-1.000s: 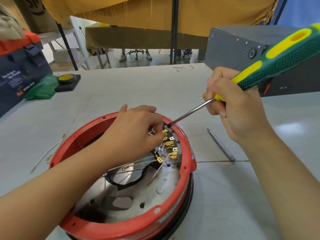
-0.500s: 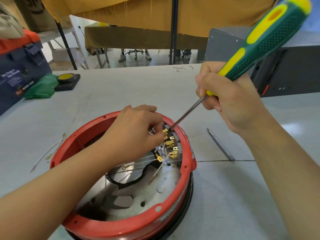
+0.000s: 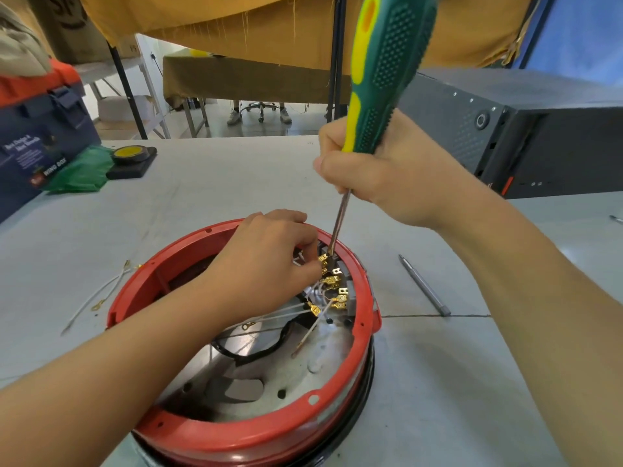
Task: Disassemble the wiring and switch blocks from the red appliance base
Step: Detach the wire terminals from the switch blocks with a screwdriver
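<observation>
The round red appliance base lies upside down on the grey table, its metal floor showing. At its far right inner wall sits a switch block with several gold spade terminals and thin white wires. My left hand reaches into the base and pinches at the top terminals. My right hand grips a green and yellow screwdriver, held almost upright. Its tip rests on the block beside my left fingertips.
A loose metal screwdriver shaft lies on the table right of the base. Removed white wires lie to the left. A grey computer case stands at the back right, a blue box, green cloth and tape roll at the back left.
My right hand has swung the screwdriver from a low slant to nearly upright, its tip staying at the switch block. My left hand has stayed on the terminals.
</observation>
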`<state>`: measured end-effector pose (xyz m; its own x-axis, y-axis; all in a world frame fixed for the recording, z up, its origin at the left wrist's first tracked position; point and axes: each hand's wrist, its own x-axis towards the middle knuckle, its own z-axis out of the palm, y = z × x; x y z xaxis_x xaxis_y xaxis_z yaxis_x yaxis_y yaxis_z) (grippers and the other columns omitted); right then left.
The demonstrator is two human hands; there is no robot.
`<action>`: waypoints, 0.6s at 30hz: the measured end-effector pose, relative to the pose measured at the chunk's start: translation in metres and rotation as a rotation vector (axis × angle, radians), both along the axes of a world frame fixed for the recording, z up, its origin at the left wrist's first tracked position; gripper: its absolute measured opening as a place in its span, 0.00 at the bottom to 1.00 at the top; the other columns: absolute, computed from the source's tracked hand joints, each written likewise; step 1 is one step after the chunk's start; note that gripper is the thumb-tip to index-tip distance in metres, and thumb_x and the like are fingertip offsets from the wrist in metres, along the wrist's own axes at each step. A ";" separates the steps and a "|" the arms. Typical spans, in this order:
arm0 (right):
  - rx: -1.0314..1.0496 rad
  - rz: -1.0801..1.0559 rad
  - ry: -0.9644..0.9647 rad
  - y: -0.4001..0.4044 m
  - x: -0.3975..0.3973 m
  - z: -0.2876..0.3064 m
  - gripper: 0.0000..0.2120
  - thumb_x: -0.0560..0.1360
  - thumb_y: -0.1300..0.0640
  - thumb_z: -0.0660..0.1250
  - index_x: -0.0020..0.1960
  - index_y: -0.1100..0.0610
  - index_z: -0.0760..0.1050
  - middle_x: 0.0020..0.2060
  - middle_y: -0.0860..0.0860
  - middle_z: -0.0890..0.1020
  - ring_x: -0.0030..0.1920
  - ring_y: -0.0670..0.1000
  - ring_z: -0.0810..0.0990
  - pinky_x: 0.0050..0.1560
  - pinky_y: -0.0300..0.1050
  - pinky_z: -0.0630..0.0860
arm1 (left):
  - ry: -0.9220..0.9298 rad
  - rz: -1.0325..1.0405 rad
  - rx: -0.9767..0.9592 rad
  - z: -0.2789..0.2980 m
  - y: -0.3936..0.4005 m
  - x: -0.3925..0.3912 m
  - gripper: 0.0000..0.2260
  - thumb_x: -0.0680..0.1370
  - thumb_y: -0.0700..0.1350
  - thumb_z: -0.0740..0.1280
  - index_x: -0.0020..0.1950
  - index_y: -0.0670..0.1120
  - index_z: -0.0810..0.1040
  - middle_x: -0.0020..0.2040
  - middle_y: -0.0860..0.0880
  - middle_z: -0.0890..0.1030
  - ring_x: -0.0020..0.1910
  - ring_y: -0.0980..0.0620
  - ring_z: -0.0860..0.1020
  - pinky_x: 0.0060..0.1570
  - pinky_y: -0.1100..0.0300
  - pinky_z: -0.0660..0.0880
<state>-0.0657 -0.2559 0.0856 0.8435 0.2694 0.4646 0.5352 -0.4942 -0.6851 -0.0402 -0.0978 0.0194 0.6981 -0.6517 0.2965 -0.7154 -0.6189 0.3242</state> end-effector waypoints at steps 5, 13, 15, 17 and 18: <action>0.151 0.000 0.069 -0.010 0.001 -0.005 0.14 0.71 0.63 0.61 0.28 0.57 0.63 0.22 0.45 0.66 0.22 0.42 0.63 0.25 0.32 0.61 | 0.010 0.007 -0.012 0.000 0.001 -0.001 0.07 0.72 0.46 0.67 0.34 0.49 0.74 0.53 0.49 0.80 0.68 0.57 0.68 0.57 0.57 0.67; 0.443 0.000 0.168 -0.027 0.004 -0.021 0.12 0.69 0.62 0.60 0.28 0.58 0.63 0.19 0.45 0.64 0.21 0.48 0.56 0.26 0.36 0.55 | 0.028 0.017 -0.015 0.000 0.000 -0.001 0.07 0.73 0.47 0.67 0.34 0.52 0.74 0.57 0.50 0.79 0.68 0.58 0.68 0.56 0.60 0.66; 0.484 -0.004 0.176 -0.030 0.004 -0.024 0.13 0.70 0.62 0.60 0.28 0.58 0.64 0.19 0.44 0.66 0.21 0.46 0.57 0.26 0.36 0.55 | 0.032 0.025 -0.020 0.000 0.000 -0.001 0.06 0.73 0.47 0.67 0.35 0.51 0.76 0.58 0.50 0.79 0.67 0.58 0.68 0.54 0.62 0.65; 0.508 -0.011 0.174 -0.032 0.004 -0.026 0.13 0.71 0.62 0.60 0.27 0.57 0.65 0.19 0.42 0.67 0.20 0.46 0.57 0.26 0.35 0.56 | 0.034 0.031 -0.024 0.000 0.000 -0.002 0.05 0.73 0.47 0.67 0.36 0.50 0.77 0.57 0.49 0.79 0.66 0.58 0.69 0.53 0.61 0.65; 0.515 -0.014 0.174 -0.032 0.004 -0.027 0.14 0.71 0.62 0.59 0.28 0.57 0.65 0.19 0.42 0.67 0.20 0.45 0.58 0.26 0.35 0.57 | 0.035 0.032 -0.025 0.001 0.000 -0.002 0.05 0.73 0.47 0.67 0.37 0.49 0.77 0.57 0.49 0.79 0.66 0.57 0.69 0.53 0.61 0.65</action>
